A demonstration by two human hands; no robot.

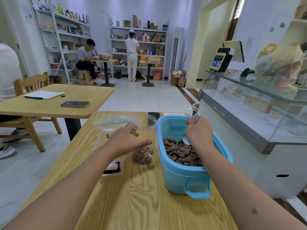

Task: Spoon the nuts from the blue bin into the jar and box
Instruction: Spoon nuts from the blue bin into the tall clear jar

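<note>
- Right hand [199, 132]: grip curled tight round the handle of a pale metal spoon [186, 139], handle end sticking up past the knuckles, bowl down among the nuts; wrist bent over the middle of the bin, forearm crossing its near right rim.
- Left hand [123, 141]: fingers straight and spread, thumb stretched toward the right, grip apart and clamped on nothing; reaching at the side of the clear round plastic jar [144, 138], contact with the jar wall not clear.
- Left forearm stretched from the near left corner across the light wood-grain tabletop [141, 196].
- Jar upright, lidless, just left of the bin; a low heap of brown nuts at its bottom, upper part unfilled.
- Clear rectangular plastic box [109, 128] with a blue strip along its rim, just left of the jar and partly behind the left hand; contents hard to tell.
- Blue rectangular plastic bin [187, 178] with a loop handle on its near end, near the right edge of the tabletop; brown oval nuts [181, 153] filling the lower part, walls bare above them.
- Bare wood in front of jar and bin, toward the near edge.
- Glass display counter [249, 113] close on the right beyond the tabletop edge.
- Second wooden table [49, 110] to the left, apart across a strip of tiled floor, bearing a dark phone [75, 104] and white papers [44, 94].
</note>
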